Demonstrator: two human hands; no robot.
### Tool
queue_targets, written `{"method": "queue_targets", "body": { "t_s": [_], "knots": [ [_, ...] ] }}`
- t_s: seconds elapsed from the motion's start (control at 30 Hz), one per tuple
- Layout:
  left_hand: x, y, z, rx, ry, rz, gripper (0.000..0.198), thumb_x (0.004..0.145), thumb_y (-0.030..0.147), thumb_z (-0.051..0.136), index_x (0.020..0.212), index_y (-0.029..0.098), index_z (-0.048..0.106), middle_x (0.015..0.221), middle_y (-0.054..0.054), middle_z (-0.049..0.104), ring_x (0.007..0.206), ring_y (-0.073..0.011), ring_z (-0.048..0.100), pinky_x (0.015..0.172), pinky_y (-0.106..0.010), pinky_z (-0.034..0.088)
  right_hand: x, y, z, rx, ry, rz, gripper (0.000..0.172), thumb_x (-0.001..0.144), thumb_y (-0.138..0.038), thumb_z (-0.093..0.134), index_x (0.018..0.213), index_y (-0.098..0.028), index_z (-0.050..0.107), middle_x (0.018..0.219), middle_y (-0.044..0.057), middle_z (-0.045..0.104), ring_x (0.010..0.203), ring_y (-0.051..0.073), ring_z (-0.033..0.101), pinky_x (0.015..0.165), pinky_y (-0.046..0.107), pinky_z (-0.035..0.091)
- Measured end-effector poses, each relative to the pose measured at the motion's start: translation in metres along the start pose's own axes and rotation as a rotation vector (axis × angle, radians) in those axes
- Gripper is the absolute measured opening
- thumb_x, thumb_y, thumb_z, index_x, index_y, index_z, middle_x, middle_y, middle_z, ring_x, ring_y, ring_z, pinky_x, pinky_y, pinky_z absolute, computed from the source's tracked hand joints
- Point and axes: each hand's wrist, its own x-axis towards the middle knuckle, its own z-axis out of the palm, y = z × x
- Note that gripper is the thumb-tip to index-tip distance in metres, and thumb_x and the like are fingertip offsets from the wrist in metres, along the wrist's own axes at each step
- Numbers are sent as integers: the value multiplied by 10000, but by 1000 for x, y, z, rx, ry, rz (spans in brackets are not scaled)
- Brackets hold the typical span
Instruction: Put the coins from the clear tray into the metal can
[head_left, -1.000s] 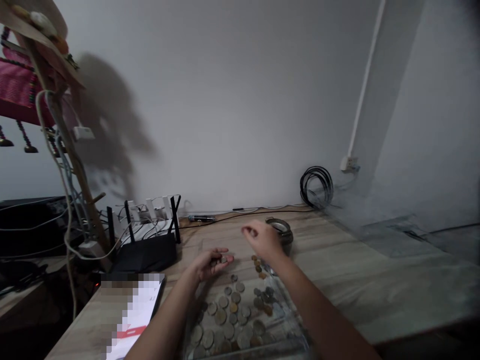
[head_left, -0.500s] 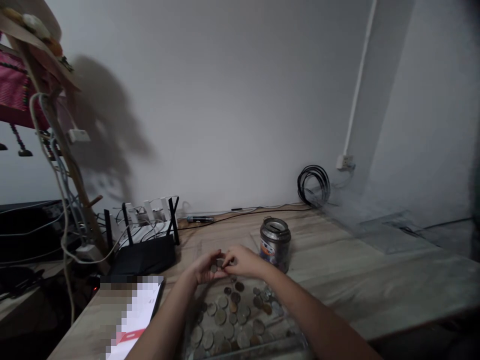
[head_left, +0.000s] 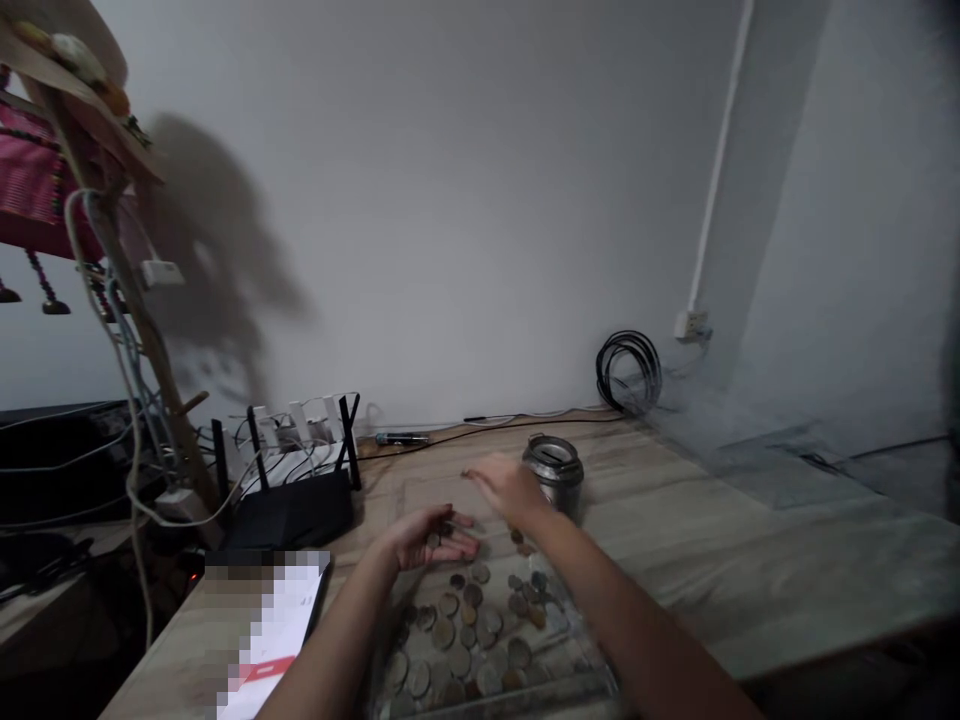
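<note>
My left hand point(head_left: 435, 538) is cupped palm up over the back of a clear plastic tray point(head_left: 517, 697), with a few coins point(head_left: 434, 541) resting in it. Raised beyond it, my right hand point(head_left: 511, 487) pinches a small coin point(head_left: 466, 474) between thumb and fingertips. Several silver, brown and yellowish coins point(head_left: 460, 659) lie spread in the tray beneath my forearms. Just right of my right hand stands a metal coin can point(head_left: 559, 478) with a dark slot in its lid; my hand and wrist hide part of its side.
To the left sit a black router point(head_left: 289, 512) with upright antennas and a tablet point(head_left: 281, 635) with a lit screen. A pen-like object point(head_left: 402, 439) and cables run along the wall. Coiled black cable point(head_left: 628, 371) leans at the back, and clear sheeting point(head_left: 772, 465) lies right.
My right hand has left my left palm, moving up and to the right with a coin. The left hand's fingers have spread a little; it stays above the tray.
</note>
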Motion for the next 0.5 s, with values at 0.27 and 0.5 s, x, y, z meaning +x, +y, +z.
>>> {"method": "queue_targets", "body": {
  "t_s": [0.27,0.5],
  "knots": [
    [4,-3,-1,61,28,-15,292,794,289,428,903,62,575,834,-161,665,774,-195,644,586,-211,496,-6,48,-68,-301,114,692,200,693,-260,498,777,-239,679,799,45,657,716,176,563,547,250,333],
    [3,0,-3,-25,92,22,272,792,261,438,921,58,563,848,-163,660,752,-178,646,595,-200,501,-6,47,-64,-296,38,692,206,659,-251,496,728,-248,690,794,32,667,730,175,563,577,260,329]
  ]
}}
